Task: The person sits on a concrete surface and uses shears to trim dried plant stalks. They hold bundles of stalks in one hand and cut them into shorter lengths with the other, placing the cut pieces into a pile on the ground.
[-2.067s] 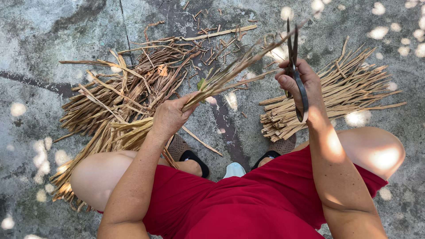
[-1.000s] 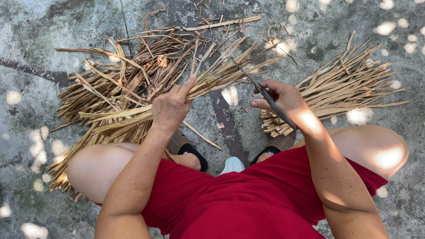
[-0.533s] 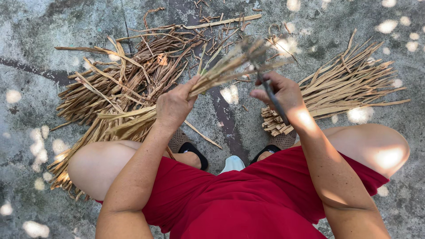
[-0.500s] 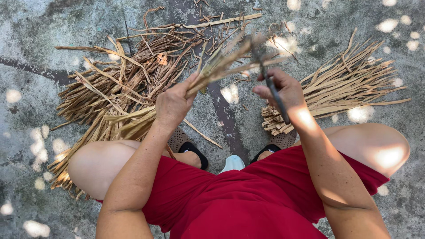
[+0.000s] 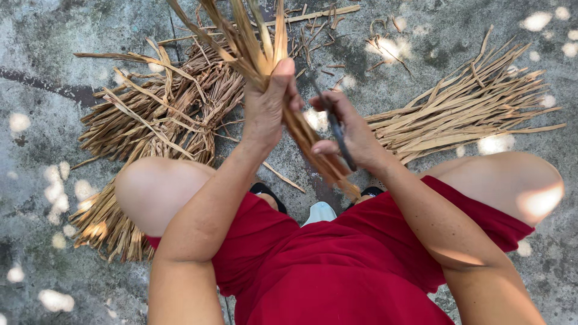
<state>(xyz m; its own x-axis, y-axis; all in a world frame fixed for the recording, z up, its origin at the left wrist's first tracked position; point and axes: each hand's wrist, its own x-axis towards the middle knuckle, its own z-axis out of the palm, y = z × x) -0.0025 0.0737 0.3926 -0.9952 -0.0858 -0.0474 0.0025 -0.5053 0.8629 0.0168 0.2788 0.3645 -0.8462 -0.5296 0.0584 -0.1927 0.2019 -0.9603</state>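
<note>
Rough grey concrete floor (image 5: 54, 90) spreads under us, dappled with sun, as we squat in a red garment (image 5: 337, 265). Our left hand (image 5: 268, 111) is clenched tight around a bundle of dry strips (image 5: 253, 42), its long axis running from the top edge down and right to frayed ends near our feet. Our right hand (image 5: 352, 135) sits just right of that lower stretch, touching it, fingers curled closed around a dark-handled blade (image 5: 337, 129) that lies along the bundle; we cannot tell whether its edge bites the strips. A loose pile of strips (image 5: 162, 114) lies to our left, a neater pile (image 5: 463, 111) to our right, well apart.
</note>
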